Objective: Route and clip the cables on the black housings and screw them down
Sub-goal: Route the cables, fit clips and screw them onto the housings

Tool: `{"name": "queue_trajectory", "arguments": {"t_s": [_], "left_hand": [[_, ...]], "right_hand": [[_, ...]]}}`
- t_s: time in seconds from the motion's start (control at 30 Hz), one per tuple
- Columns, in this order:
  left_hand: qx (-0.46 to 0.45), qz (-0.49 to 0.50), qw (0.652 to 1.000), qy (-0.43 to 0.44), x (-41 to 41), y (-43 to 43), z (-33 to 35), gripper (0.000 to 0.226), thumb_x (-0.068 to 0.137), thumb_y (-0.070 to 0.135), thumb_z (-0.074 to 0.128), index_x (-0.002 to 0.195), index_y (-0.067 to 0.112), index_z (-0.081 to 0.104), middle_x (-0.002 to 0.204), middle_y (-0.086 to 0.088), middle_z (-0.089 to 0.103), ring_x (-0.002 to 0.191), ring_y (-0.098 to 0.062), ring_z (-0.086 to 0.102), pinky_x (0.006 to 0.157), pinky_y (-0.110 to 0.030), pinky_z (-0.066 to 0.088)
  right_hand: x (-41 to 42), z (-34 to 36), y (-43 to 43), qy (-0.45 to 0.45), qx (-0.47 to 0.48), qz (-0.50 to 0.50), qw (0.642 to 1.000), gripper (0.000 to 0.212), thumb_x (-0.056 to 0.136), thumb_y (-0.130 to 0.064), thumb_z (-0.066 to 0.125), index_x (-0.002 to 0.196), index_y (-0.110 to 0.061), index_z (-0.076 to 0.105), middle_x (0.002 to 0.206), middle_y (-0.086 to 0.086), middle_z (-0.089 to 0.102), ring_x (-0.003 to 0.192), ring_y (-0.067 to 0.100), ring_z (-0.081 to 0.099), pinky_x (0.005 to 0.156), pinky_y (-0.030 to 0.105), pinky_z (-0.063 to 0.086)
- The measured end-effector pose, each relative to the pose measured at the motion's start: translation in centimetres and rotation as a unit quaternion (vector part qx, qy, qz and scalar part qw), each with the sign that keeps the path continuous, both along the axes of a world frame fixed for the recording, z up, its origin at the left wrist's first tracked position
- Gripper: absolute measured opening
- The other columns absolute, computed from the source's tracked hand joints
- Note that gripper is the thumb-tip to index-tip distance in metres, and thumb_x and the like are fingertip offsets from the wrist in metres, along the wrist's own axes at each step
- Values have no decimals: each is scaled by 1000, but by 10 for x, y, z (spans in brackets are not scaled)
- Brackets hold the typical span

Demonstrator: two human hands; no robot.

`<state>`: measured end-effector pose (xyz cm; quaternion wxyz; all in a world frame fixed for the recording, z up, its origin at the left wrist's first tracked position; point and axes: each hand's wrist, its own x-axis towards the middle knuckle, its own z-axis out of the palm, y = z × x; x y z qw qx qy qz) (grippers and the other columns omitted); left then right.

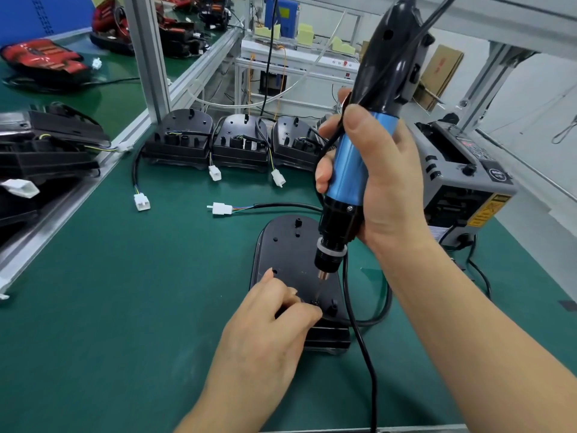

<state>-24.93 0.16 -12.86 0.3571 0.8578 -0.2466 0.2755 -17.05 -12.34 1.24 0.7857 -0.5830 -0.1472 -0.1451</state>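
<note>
One blue-barrelled screwdriver [349, 170] stands gripped in your right hand [384, 182]; your left hand [268, 332] curls beside its bit [320, 289] on the smooth black housing [287, 245], hold unclear.

**One head-worn view, angled down**

A single wide-angle camera rides on the person's head, facing forward and down across the green table [93, 307] toward its far edge. It sits close over the near edge: the left hand [274, 320] and right hand [384, 182] fill the middle.
</note>
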Motion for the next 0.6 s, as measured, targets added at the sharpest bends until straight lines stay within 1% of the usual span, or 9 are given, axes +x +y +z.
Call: {"name": "queue_trajectory", "arguments": {"t_s": [0.17,0.3,0.5,0.6], "left_hand": [[1,2,1000,-4,0,-1,-1,15,75,-3,67,84,9,69,76,-5,51,78,-21,57,106,-38,40],[3,3,1000,-2,0,-1,0,16,74,-4,69,83,8,69,75,-6,51,77,-21,57,106,-37,39],[5,3,1000,6,0,-1,0,17,74,-7,70,84,8,69,76,-7,51,79,-21,58,107,-36,39],[7,2,1000,8,-1,0,0,15,75,-5,68,84,8,69,76,-6,51,77,-23,58,107,-36,39]], "right_hand": [[-2,2,2,-6,-3,7,1000,30,82,-16,63,107,-6,51,77,2,60,44,20,54,47,27,45],[-4,1,3,-13,-6,4,1000,26,82,-15,61,105,-7,52,77,2,59,44,20,53,47,27,45],[-6,2,4,-23,-11,6,1000,28,82,-14,61,106,-5,48,75,3,57,42,20,51,46,27,43],[-6,2,5,-26,-20,14,999,30,81,-14,62,106,-5,48,75,4,55,42,20,52,46,28,43]]}}
